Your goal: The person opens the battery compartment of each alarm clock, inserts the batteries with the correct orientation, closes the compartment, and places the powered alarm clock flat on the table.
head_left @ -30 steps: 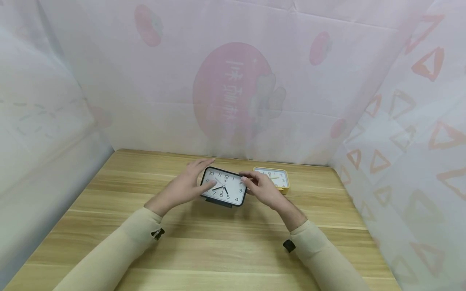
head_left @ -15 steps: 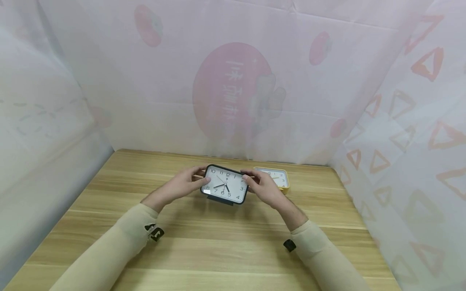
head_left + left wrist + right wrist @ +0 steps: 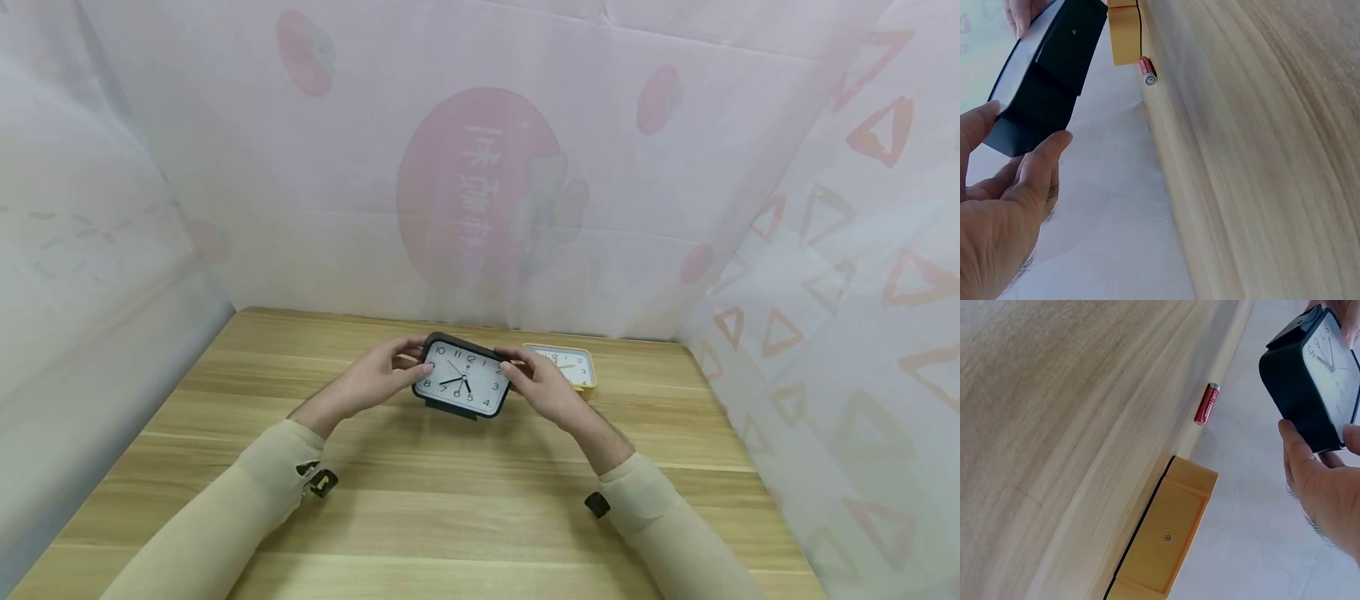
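Observation:
A black-framed rectangular alarm clock [image 3: 463, 379] with a white dial is held up off the table, its face tilted toward the head camera. My left hand [image 3: 375, 379] grips its left side, thumb on the front rim and fingers behind. On the other side my right hand [image 3: 546, 387] pinches the upper right edge, with the thumb on the front. The left wrist view shows the black underside of the clock [image 3: 1054, 75]. In the right wrist view the right-hand fingers [image 3: 1300, 453] support the clock's end.
Behind my right hand a yellow-framed clock [image 3: 585, 367] lies on the wooden table [image 3: 465, 517]; its yellow side [image 3: 1166, 531] shows in the right wrist view. A red battery [image 3: 1207, 404] lies near the table's far edge. Patterned cloth walls [image 3: 337, 208] enclose the back and sides.
My left hand has drawn back from across the dial to grip the clock's left side. The clock has risen slightly and tipped, showing more of its top edge. The right hand has barely moved.

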Tool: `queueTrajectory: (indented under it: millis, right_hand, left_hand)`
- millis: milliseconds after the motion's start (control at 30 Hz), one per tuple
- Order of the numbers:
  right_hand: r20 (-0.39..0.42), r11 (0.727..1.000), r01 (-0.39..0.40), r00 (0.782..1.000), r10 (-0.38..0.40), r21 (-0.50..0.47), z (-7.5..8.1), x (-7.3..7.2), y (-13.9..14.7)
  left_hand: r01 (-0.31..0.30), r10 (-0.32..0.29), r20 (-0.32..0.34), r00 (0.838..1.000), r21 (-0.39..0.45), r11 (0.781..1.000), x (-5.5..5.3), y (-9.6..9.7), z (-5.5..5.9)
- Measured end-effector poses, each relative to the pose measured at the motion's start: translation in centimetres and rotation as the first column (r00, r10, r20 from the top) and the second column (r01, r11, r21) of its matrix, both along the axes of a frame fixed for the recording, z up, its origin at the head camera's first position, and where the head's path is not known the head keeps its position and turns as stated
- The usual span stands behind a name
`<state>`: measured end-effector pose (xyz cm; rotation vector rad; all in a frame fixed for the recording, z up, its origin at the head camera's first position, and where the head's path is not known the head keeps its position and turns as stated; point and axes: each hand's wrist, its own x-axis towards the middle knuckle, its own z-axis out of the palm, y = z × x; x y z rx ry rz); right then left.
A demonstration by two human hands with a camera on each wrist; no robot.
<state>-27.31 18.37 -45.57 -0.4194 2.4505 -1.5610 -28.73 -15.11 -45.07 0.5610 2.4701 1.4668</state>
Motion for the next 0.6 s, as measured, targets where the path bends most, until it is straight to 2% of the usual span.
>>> queueTrajectory:
  millis: [200,400,500,600]
  right_hand:
    - [-0.013,1.000,-0.014,1.000,0.014,-0.026,-0.2,-0.1,0.3]
    - [-0.008,0.999,0.020,1.000,-0.020,-0.042,-0.3,-0.2,0.6]
    - [0.014,0.998,0.039,0.999,-0.039,-0.051,-0.2,-0.1,0.6]
    - [0.031,0.997,0.049,0.998,-0.047,-0.061,-0.1,0.1,0.6]
  left_hand:
    - [-0.059,0.047,-0.131,0.990,-0.089,0.994,0.6,0.4,0.5]
    - [-0.083,0.057,-0.247,0.967,-0.096,0.992,1.2,0.8,1.0]
    - [-0.085,0.050,-0.325,0.944,-0.094,0.992,1.5,0.9,1.2]
    - [-0.096,0.034,-0.433,0.901,-0.122,0.988,1.8,1.0,1.4]
